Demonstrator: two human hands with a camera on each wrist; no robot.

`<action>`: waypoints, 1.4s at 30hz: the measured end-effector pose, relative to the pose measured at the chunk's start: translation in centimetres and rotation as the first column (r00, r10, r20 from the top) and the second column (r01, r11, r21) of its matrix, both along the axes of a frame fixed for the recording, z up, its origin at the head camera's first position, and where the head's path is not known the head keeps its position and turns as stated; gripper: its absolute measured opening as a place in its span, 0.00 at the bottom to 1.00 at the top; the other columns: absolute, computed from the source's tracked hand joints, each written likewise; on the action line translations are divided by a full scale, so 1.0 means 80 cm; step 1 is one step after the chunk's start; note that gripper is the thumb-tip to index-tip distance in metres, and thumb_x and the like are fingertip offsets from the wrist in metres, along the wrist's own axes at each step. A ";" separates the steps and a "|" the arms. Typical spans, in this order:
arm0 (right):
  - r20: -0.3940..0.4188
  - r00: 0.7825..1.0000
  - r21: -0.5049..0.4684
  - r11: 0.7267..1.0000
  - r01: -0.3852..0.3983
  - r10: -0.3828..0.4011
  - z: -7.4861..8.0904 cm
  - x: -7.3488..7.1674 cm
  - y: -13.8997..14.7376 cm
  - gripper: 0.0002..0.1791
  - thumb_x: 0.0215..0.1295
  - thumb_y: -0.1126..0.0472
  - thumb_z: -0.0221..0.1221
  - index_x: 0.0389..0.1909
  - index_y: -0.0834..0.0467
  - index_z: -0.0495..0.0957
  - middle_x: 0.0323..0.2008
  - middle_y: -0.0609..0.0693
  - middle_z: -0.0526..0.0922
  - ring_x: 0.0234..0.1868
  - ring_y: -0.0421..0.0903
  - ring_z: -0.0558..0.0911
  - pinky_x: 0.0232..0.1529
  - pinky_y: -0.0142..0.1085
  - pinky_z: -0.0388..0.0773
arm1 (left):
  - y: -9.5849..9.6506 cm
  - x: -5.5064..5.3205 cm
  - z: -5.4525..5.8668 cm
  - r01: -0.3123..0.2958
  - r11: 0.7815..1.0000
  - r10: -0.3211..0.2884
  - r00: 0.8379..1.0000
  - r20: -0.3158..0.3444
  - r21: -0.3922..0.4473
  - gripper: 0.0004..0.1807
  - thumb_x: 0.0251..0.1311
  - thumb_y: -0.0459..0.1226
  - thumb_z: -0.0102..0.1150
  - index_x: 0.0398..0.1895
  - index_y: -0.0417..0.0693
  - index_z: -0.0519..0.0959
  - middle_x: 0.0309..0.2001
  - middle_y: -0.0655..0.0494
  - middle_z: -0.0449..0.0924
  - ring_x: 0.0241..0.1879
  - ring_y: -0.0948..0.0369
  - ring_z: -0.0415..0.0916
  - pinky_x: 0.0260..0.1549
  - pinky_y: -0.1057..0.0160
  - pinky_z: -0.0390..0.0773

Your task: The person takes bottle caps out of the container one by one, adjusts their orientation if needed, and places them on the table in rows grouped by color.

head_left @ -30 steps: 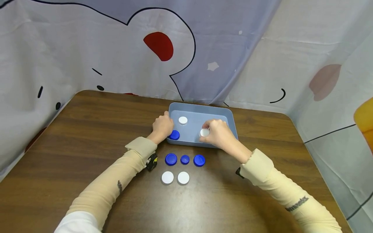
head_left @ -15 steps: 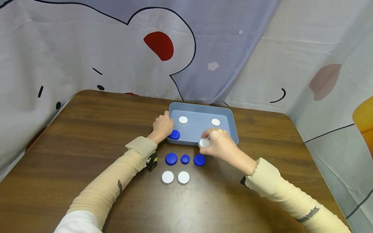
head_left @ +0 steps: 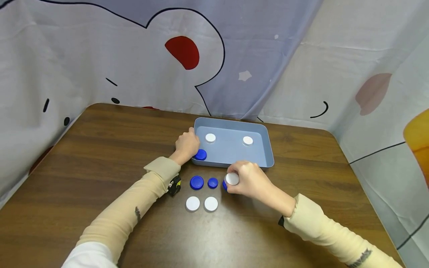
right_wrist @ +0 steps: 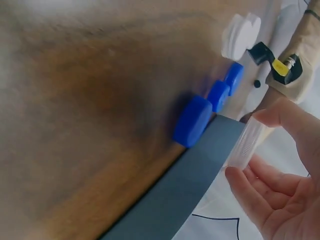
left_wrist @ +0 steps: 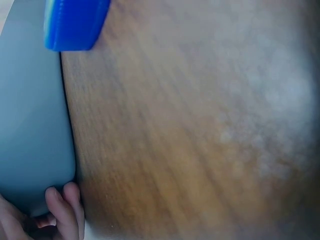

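My right hand (head_left: 249, 179) pinches a white bottle cap (head_left: 232, 178) between thumb and fingers, just in front of the tray. Beneath it, a blue cap (head_left: 225, 185) on the table is partly hidden; the right wrist view shows the held white cap (right_wrist: 246, 145) edge-on, apart from the table. My left hand (head_left: 186, 145) grips the left end of a shallow grey-blue tray (head_left: 229, 153), its fingers curled at the tray's edge. Inside the tray lie a white cap (head_left: 210, 138) at left, another white cap (head_left: 248, 140) at right, and a blue cap (head_left: 201, 155) beside my left hand.
In front of the tray, a blue cap (head_left: 196, 182) and a smaller blue cap (head_left: 212, 182) continue the row. Nearer, two white caps (head_left: 192, 204) sit side by side on the wooden table (head_left: 134, 137). A printed curtain (head_left: 117, 56) hangs behind.
My right hand has moved from over the tray toward me with the white cap, now above the rightmost blue cap. The tray's right white cap has come into sight. My left hand stays put.
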State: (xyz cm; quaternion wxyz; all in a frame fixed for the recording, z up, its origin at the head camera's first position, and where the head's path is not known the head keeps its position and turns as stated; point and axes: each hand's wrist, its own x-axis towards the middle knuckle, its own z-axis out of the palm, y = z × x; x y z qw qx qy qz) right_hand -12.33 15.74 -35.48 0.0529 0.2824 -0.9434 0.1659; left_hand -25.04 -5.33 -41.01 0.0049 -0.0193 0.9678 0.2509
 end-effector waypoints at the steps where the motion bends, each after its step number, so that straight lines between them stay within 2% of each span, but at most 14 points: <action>1: -0.013 1.000 -0.004 1.000 -0.010 0.010 -0.002 0.003 0.001 0.17 0.35 0.57 0.72 0.30 0.56 0.81 0.28 0.44 0.83 0.29 0.40 0.77 0.31 0.32 0.73 | 0.000 0.000 0.000 0.000 1.000 0.000 1.000 0.002 -0.001 0.17 0.71 0.39 0.39 0.54 0.37 0.67 0.46 0.33 0.80 0.45 0.40 0.80 0.40 0.44 0.79; 6: -0.080 0.994 -0.027 0.996 -0.082 0.080 -0.014 0.021 0.005 0.17 0.34 0.58 0.72 0.30 0.55 0.81 0.29 0.44 0.83 0.32 0.40 0.79 0.33 0.32 0.76 | 0.001 -0.001 -0.001 0.000 1.000 0.000 1.000 0.004 -0.001 0.17 0.71 0.39 0.39 0.54 0.37 0.67 0.45 0.33 0.80 0.45 0.40 0.80 0.39 0.44 0.80; 10: -0.102 0.990 -0.023 0.995 -0.102 0.099 -0.021 0.032 0.007 0.17 0.33 0.58 0.72 0.29 0.56 0.80 0.29 0.44 0.82 0.32 0.40 0.79 0.33 0.31 0.76 | 0.001 -0.002 -0.002 -0.002 1.000 0.002 1.000 -0.002 -0.006 0.16 0.71 0.39 0.39 0.53 0.37 0.67 0.45 0.33 0.80 0.44 0.40 0.81 0.39 0.44 0.80; 24: -0.037 0.994 -0.001 0.995 -0.102 0.102 -0.034 0.048 0.010 0.16 0.34 0.56 0.71 0.28 0.54 0.80 0.28 0.42 0.81 0.32 0.38 0.77 0.33 0.31 0.76 | 0.000 -0.001 -0.001 0.005 1.000 -0.004 1.000 0.018 -0.009 0.18 0.71 0.40 0.38 0.56 0.37 0.66 0.46 0.33 0.79 0.46 0.40 0.80 0.41 0.44 0.79; 35: -0.025 0.990 0.031 0.990 -0.135 0.135 -0.040 0.051 0.009 0.16 0.36 0.56 0.72 0.29 0.53 0.80 0.28 0.41 0.81 0.33 0.38 0.78 0.35 0.31 0.77 | 0.000 0.001 0.001 0.005 1.000 -0.005 1.000 0.012 -0.006 0.18 0.71 0.39 0.39 0.56 0.37 0.66 0.45 0.33 0.80 0.45 0.40 0.80 0.39 0.44 0.80; 42: 0.028 0.992 0.045 0.991 -0.127 0.126 -0.043 0.050 0.010 0.16 0.37 0.56 0.72 0.30 0.53 0.82 0.28 0.40 0.82 0.32 0.38 0.79 0.35 0.32 0.76 | -0.001 -0.001 -0.001 0.007 1.000 -0.007 1.000 0.006 -0.004 0.18 0.71 0.40 0.38 0.56 0.37 0.66 0.46 0.33 0.80 0.45 0.40 0.80 0.40 0.44 0.80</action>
